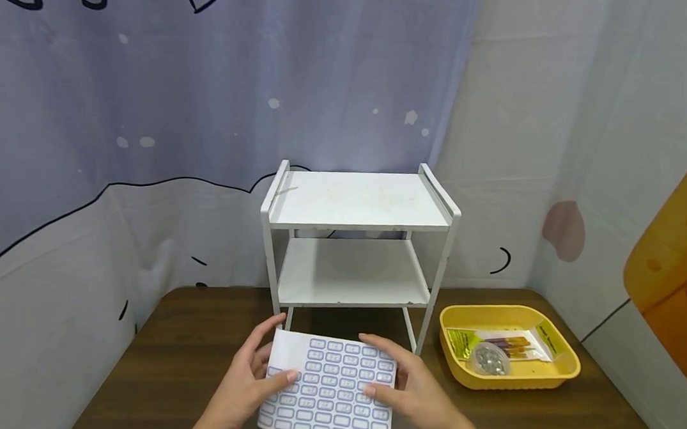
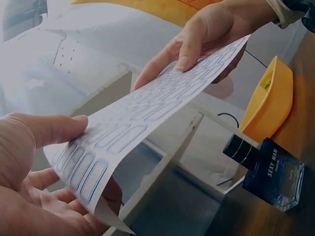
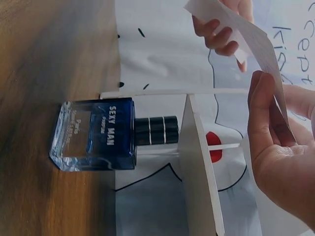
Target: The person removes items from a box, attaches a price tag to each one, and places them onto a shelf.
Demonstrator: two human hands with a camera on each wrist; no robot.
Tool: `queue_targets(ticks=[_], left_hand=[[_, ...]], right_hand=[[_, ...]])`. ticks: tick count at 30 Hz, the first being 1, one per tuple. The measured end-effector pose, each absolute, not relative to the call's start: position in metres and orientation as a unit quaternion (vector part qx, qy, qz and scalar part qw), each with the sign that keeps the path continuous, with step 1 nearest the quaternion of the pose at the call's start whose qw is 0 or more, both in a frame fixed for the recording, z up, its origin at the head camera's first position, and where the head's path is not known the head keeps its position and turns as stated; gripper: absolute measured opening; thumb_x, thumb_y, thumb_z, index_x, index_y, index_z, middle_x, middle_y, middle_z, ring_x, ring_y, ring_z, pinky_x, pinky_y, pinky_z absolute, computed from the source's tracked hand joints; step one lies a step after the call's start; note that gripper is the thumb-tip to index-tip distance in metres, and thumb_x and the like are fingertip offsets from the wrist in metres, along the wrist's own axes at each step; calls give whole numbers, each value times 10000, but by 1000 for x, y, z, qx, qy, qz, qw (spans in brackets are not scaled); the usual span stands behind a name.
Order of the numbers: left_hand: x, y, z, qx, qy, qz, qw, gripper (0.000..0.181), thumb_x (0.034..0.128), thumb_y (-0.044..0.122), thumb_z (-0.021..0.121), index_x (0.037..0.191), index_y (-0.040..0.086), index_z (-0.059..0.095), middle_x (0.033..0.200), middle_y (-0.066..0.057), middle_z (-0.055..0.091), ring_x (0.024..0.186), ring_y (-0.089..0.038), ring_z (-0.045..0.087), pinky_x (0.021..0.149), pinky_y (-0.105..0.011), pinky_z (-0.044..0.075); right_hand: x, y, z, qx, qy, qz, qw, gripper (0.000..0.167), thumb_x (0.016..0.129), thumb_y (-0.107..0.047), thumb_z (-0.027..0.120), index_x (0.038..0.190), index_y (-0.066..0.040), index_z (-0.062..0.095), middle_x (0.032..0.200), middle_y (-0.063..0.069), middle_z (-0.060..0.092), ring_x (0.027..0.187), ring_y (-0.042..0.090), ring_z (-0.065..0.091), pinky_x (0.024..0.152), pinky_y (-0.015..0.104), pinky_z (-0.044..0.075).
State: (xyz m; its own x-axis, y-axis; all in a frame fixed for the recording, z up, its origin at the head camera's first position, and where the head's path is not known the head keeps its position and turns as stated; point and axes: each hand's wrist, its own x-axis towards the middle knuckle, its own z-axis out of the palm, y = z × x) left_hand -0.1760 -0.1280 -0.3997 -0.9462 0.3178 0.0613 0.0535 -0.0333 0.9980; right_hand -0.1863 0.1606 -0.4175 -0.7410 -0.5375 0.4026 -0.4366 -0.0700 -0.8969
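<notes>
Both hands hold a white sheet of blue-bordered label stickers [image 1: 328,388] above the table. At its left side, my left hand [image 1: 244,385] pinches it, thumb on the printed face and fingers behind. My right hand [image 1: 411,387] grips the opposite side the same way. The sheet bends a little in the left wrist view, one lower corner curling. Below the sheet, a dark blue perfume bottle [image 2: 275,174] with a black cap stands on the table; in the right wrist view the bottle [image 3: 96,135] shows its "SEXY MAN" lettering. The sheet hides it in the head view.
A white two-tier shelf [image 1: 360,201] stands at the back of the brown wooden table [image 1: 132,384]. To the right sits a yellow basket [image 1: 512,381] holding a packaged item [image 1: 522,344] and a round clear container [image 1: 490,360]. Printed curtains hang behind.
</notes>
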Motion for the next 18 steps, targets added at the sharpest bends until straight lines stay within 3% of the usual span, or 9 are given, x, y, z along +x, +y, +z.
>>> queue_targets(ticks=[8,18], left_hand=[[-181,-131,-399,186,634,743,107,817,893,8,687,1537,228,234,1147,-102,658,923,-250,731,765,-408,613],[-183,-129,-404,188,595,772,123,544,878,-32,677,1336,212,516,1086,-26,717,909,-202,741,793,-370,607]], right_hand=[[-185,171,-413,-352,696,-624,48,617,911,20,658,1472,36,401,1213,375,569,939,87,700,701,400,613],[-182,185,-410,-342,703,-621,59,619,917,16,652,1480,28,396,1208,372,578,974,92,693,762,377,610]])
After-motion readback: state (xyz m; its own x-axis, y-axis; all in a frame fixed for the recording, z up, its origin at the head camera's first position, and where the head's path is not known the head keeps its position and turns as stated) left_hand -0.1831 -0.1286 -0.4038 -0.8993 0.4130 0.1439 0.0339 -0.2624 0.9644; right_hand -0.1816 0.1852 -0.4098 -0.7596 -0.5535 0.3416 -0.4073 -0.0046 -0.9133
